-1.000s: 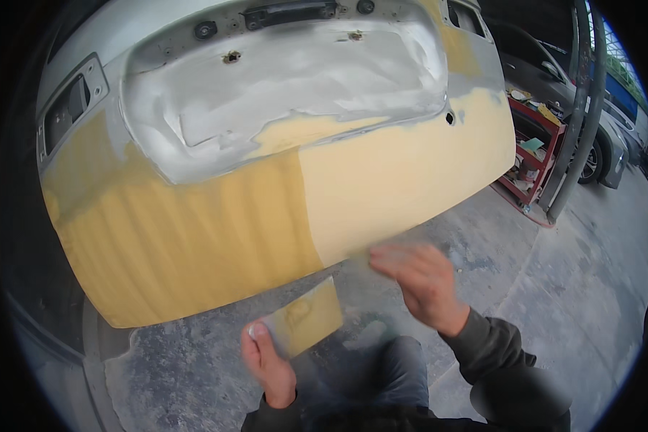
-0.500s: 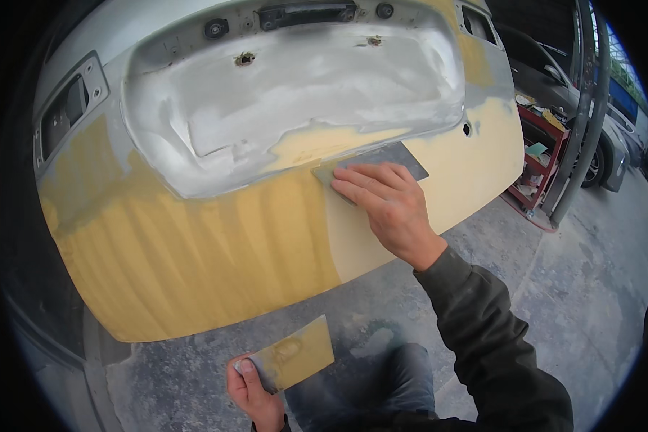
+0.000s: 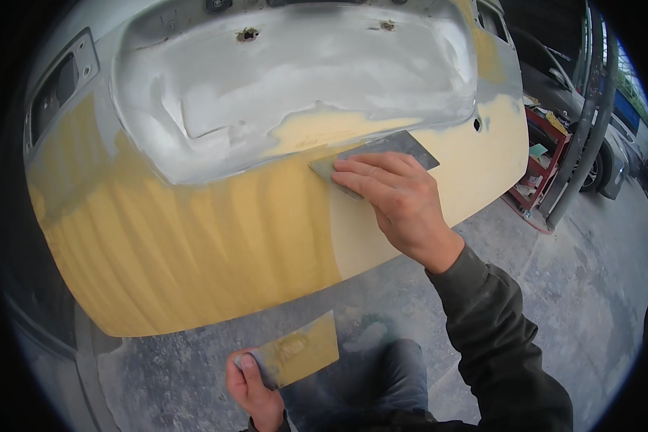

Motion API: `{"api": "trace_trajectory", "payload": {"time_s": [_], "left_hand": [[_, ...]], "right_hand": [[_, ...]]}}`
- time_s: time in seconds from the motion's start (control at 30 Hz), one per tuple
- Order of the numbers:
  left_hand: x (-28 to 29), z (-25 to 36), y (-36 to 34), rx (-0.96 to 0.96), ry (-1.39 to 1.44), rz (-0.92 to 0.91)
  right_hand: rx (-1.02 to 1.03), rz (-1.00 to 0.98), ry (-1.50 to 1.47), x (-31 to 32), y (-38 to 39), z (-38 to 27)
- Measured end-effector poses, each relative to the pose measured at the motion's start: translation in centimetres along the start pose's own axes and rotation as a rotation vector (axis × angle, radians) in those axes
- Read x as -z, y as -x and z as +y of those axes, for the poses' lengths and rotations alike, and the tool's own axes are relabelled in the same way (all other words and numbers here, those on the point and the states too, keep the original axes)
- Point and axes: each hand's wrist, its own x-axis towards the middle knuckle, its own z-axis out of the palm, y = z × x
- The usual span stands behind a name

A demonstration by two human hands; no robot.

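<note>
My right hand [image 3: 403,198] is closed around a flat dark grey spreader [image 3: 405,147], which it presses against a car tailgate [image 3: 281,86]. The spreader lies just below the lower edge of the recess, its left end touching the border between darker, streaked yellow filler [image 3: 209,248] and smooth, pale filler [image 3: 482,151]. Low in front of me, apart from the panel, my left hand [image 3: 258,389] grips a thin rectangular plate [image 3: 324,342] by its left end, thumb on top. A small mound of yellow filler [image 3: 292,348] sits on it. My right fingers partly cover the spreader.
Bare grey metal with two rusty holes fills the recess, above a patch of pale filler. Light openings [image 3: 57,90] flank it. At the right stand a red shelf cart [image 3: 543,162], grey posts [image 3: 582,122] and a parked car [image 3: 618,158]. The concrete floor [image 3: 173,381] is stained.
The view has tilted down slightly, so the recess sits higher in it. My right hand and the spreader stay at nearly the same place on the panel. My left hand still holds the plate.
</note>
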Motion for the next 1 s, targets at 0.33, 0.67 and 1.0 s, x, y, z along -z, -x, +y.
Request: {"api": "trace_trajectory", "payload": {"time_s": [0.33, 0.67, 1.0], "left_hand": [[-0.5, -0.4, 0.2, 0.025, 0.029, -0.001], [0.0, -0.2, 0.7, 0.004, 0.064, 0.033], [0.7, 0.2, 1.2, -0.022, 0.017, 0.057]], "right_hand": [[-0.099, -0.096, -0.093, 0.3, 3.0, -3.6], [-0.167, -0.139, -0.098, -0.1, 7.4, -7.0], [-0.217, -0.122, -0.098, -1.6, 12.3, -9.4]]}}
